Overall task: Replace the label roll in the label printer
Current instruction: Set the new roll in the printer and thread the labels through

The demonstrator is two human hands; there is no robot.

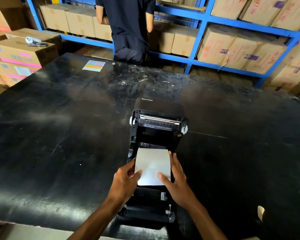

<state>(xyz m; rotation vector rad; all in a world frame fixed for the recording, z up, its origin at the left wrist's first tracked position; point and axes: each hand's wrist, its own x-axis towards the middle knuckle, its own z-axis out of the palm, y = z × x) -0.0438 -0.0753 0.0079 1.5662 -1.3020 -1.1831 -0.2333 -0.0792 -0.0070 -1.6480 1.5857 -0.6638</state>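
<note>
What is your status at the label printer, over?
Left hand pinches label strip at left edge; right hand lies flat on it. Printer lid up, strip pulled forward. Nothing in the way.

Scuffed black table (59,127), open black label printer (158,129) near the front edge, striped coloured card (94,65) at the far edge

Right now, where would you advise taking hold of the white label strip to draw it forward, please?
Take the label strip by its long side edges near the free near end, from left and right, as the left hand and right hand are placed. It is thin and flat, its far end down in the open printer, so edge holds likely keep it straight.
</note>
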